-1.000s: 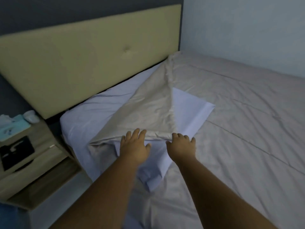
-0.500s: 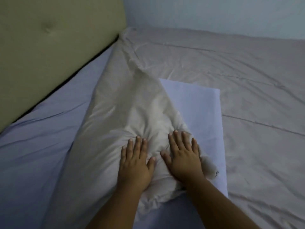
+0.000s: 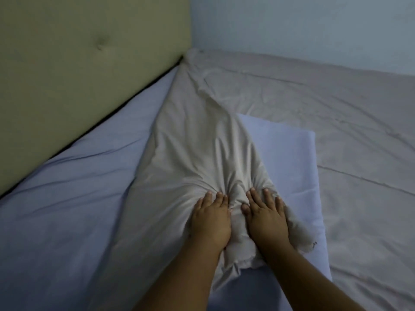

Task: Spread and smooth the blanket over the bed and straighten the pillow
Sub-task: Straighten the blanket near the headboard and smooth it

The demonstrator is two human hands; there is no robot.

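Observation:
A beige blanket point(image 3: 314, 104) covers the right part of the bed. One long flap of the blanket point(image 3: 197, 153) is folded back and bunched over a pale blue pillow point(image 3: 294, 167) that lies flat on it. My left hand point(image 3: 211, 221) rests on the bunched flap with its fingers curled into the gathered fabric. Right beside it, my right hand point(image 3: 267, 218) lies flat on the same fold, fingers spread. Creases fan out from between the two hands. Part of the pillow is hidden under the flap.
The bare pale blue sheet point(image 3: 67, 198) shows on the left of the bed, up to the padded yellowish headboard point(image 3: 67, 63). A pale wall point(image 3: 292, 30) runs along the far side of the bed.
The view has moved in closer over the bed and the nightstand has left it. Both hands went forward onto the folded flap, which has bunched up under them; my left fingers have curled in.

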